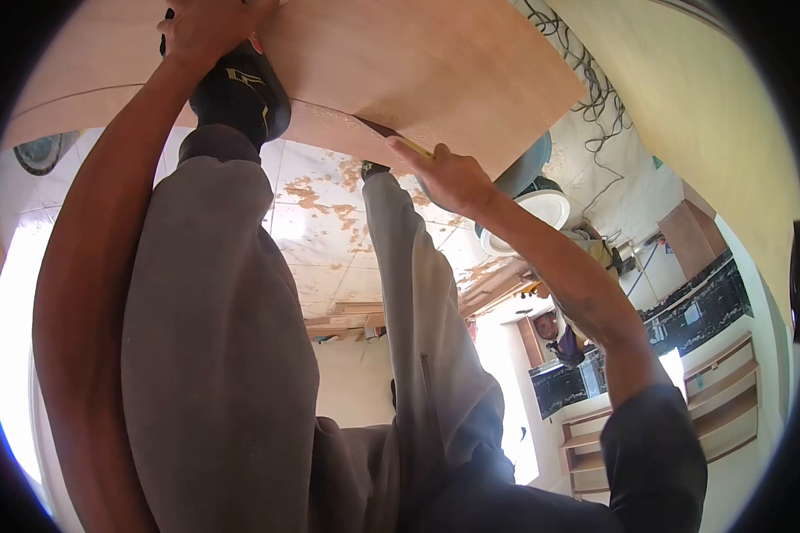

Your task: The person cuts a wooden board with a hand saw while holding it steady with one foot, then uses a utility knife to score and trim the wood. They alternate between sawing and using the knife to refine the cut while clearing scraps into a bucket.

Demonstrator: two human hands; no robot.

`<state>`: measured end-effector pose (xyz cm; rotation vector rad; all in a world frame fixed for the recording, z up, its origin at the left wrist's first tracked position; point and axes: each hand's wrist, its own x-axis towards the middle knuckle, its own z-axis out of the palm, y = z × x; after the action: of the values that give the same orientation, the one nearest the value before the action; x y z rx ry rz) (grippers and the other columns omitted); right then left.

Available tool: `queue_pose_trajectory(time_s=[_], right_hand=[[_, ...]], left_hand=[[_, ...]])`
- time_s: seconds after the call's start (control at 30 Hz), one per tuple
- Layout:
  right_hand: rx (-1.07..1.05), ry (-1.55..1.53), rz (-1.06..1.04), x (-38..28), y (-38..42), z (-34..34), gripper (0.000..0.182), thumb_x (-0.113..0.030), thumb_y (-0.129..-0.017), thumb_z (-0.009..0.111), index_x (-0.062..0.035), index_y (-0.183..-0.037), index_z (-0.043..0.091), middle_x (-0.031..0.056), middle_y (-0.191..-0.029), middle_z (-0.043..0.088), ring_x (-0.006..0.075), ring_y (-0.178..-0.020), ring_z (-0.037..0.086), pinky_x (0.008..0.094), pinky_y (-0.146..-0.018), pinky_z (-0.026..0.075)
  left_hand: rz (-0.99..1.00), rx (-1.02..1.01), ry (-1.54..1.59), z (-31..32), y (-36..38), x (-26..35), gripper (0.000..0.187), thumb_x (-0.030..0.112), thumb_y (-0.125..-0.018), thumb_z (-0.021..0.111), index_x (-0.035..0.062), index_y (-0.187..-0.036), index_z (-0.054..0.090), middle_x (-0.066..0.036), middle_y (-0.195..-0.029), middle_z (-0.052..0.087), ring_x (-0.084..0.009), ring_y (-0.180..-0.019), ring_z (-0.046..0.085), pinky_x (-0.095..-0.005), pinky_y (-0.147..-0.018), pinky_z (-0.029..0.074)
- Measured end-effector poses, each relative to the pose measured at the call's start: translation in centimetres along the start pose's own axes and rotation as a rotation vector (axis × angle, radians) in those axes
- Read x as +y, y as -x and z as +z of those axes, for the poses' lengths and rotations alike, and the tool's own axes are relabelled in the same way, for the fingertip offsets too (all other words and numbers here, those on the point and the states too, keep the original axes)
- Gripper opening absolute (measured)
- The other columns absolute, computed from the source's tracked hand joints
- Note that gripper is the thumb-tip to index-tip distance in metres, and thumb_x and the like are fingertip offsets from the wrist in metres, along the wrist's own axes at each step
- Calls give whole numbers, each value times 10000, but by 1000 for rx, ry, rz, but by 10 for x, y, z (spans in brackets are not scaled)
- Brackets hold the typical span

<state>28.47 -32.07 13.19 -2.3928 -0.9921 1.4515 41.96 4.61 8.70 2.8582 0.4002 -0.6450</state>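
Observation:
My right hand [446, 178] is wrapped round the yellowish handle of a handsaw [379, 128]. Its dark blade slants into a line cut along a light-brown wooden sheet [418, 67], and fine sawdust lies beside that line. At the top left, my left hand [209, 34] is spread over my black shoe [240, 93], its fingertips partly beyond the frame's edge. That shoe stands on the sheet. Below the cut runs a narrower strip [324, 124] of the same wood. How deep the blade sits is hidden.
Sawdust patches [316, 200] are scattered over the white tiled floor. Tangled black cable [587, 80] lies at the upper right. A white bucket [547, 209] and a bluish tub [529, 164] stand beside the sheet. Behind are stacked planks [356, 311], wooden shelves [724, 413] and another person [564, 342].

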Motion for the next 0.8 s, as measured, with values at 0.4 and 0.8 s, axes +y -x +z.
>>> queue_pose_trajectory(time_s=[0.4,0.8], right_hand=[[-271,93,296,-35,134,-87,776,-77,-934,561,-363,-1582,243,194,-852,592,328,-616,679,470,-595,581],[-40,-89,126,-44,-59,-30,762,-43,-920,577,-290,-1575,277,241,-950,603,394,-735,679,463,-640,575]], left_hand=[[-18,-4,-9,-7,-8,1,1009,514,-794,751,221,-1597,214,-268,-1575,220,-548,-1395,263,-732,-1033,338],[-30,-37,10,-14,-6,3,1004,493,-801,756,193,-1594,218,-254,-1564,231,-528,-1388,277,-721,-1031,350]])
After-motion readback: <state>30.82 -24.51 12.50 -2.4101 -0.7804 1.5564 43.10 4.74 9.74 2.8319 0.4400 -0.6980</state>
